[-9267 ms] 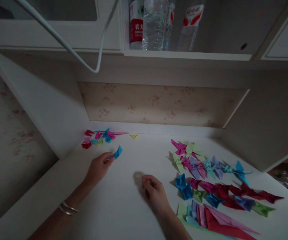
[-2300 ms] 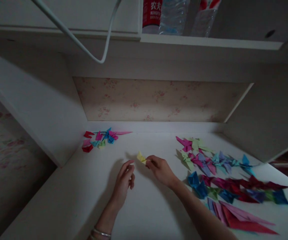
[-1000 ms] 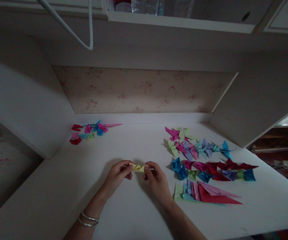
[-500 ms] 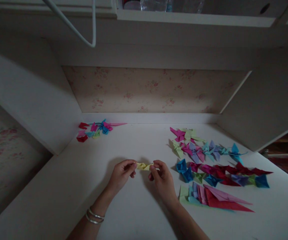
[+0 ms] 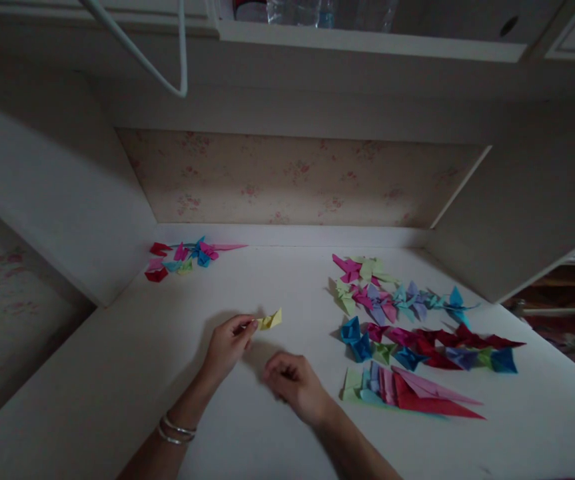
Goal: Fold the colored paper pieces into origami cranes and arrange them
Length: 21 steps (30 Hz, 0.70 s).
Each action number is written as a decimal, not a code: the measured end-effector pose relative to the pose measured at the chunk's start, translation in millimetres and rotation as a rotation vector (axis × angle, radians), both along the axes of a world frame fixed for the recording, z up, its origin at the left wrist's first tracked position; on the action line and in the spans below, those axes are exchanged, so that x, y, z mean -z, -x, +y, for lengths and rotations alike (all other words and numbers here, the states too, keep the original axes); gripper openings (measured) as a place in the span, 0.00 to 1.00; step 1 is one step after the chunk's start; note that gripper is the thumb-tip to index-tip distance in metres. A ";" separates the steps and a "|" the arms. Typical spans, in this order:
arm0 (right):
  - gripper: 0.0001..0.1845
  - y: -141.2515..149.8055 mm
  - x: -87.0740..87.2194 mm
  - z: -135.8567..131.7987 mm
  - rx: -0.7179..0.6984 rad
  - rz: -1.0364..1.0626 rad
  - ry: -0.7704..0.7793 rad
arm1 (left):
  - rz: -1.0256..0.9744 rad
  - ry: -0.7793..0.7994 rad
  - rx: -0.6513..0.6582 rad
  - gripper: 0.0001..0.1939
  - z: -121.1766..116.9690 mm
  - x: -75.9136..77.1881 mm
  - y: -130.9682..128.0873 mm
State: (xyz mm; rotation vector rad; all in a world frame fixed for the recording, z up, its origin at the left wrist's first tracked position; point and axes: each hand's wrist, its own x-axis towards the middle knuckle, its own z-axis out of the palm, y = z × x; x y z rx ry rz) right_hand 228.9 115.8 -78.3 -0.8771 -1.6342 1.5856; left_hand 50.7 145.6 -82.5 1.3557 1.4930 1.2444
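A small yellow origami piece [image 5: 270, 320], boat-like with a pointed end turned up, is pinched at its left end by my left hand [image 5: 230, 343]. The thumb and forefinger are pressed together on it, just above the white table. My right hand [image 5: 297, 387] is off the paper, lower and to the right. Its fingers are loosely curled in, and no object shows in them. Nearest on its right lie several folded paper planes [image 5: 417, 393], laid overlapping in a row.
Several folded paper boats [image 5: 410, 359] form rows on the right, with paper cranes [image 5: 412, 300] behind them. A smaller cluster of coloured origami [image 5: 180, 257] lies at the back left. A white cable [image 5: 142, 57] hangs from above, before the open shelf [image 5: 367, 40].
My right hand has let go of the yellow origami piece and moved down and left. The left hand still holds the piece, now tilted up. The view has shifted slightly.
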 end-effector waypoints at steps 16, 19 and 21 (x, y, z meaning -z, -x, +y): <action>0.06 -4.8 -2.0 -4.6 -0.451 -0.320 -0.514 | 0.373 -0.098 0.328 0.13 58.7 -7.5 -101.9; 0.05 -2.9 -0.9 -3.0 -0.422 -0.297 -0.552 | 0.402 -0.075 0.326 0.14 61.0 2.0 -110.5; 0.04 -1.6 -0.5 -2.5 -0.398 -0.282 -0.576 | 0.409 -0.071 0.339 0.14 61.6 5.2 -113.8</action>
